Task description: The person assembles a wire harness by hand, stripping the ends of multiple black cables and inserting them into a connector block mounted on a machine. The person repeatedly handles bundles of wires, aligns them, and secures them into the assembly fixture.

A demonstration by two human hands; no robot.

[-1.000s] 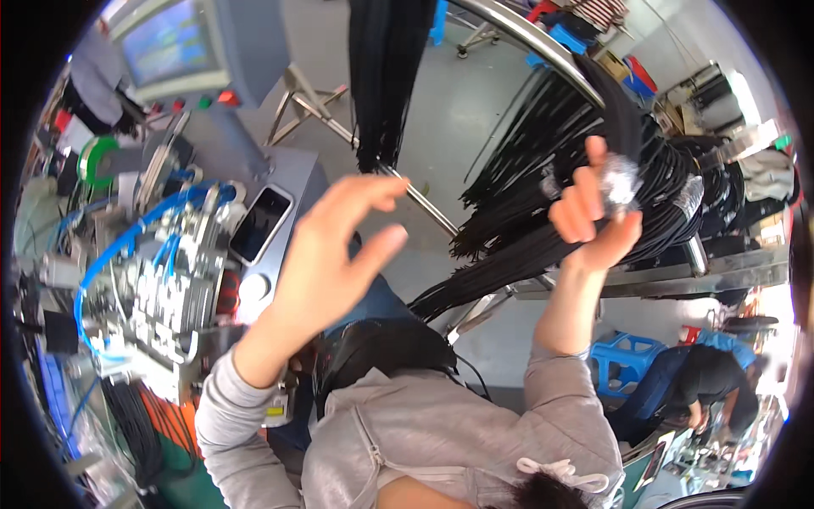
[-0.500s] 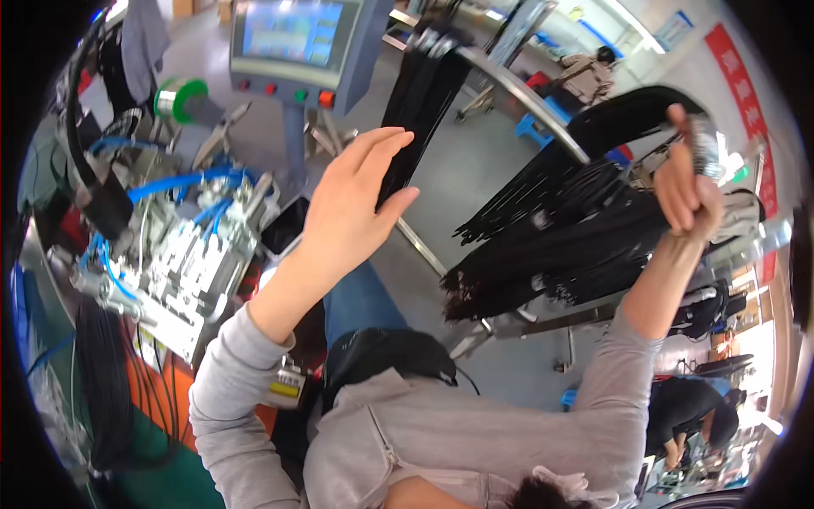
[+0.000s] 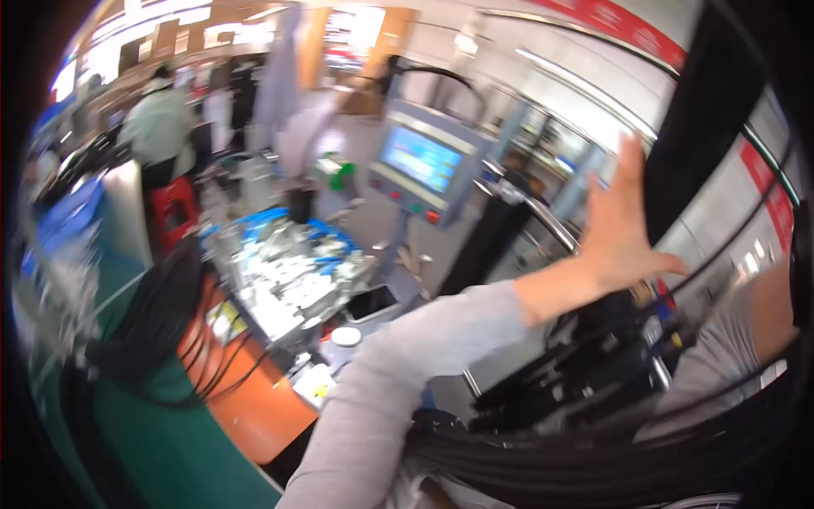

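Observation:
My left hand (image 3: pixel 617 231) is raised in the air at right of centre, slightly blurred, its fingers spread and nothing held. Just beyond it hangs a thick black bundle of long cables (image 3: pixel 708 110). Another run of black cables (image 3: pixel 585 467) sweeps across in front of my chest toward the right rim. My right forearm (image 3: pixel 772 310) reaches up at the right edge, and the hand itself lies outside the picture. More dark cable bundles (image 3: pixel 560 377) hang below my left forearm, near a metal rail.
A control panel with a lit screen (image 3: pixel 421 161) stands ahead. Left of it is a metal machine with blue tubes (image 3: pixel 288 263). Black cables (image 3: pixel 157 314) lie over the green and orange bench (image 3: pixel 254 407). A red stool (image 3: pixel 175 212) and a person (image 3: pixel 159 127) are farther left.
My view has swung left, bringing in more of the bench. My left hand has moved right and spread its fingers. The right hand has left the picture, and black cables now cross my chest.

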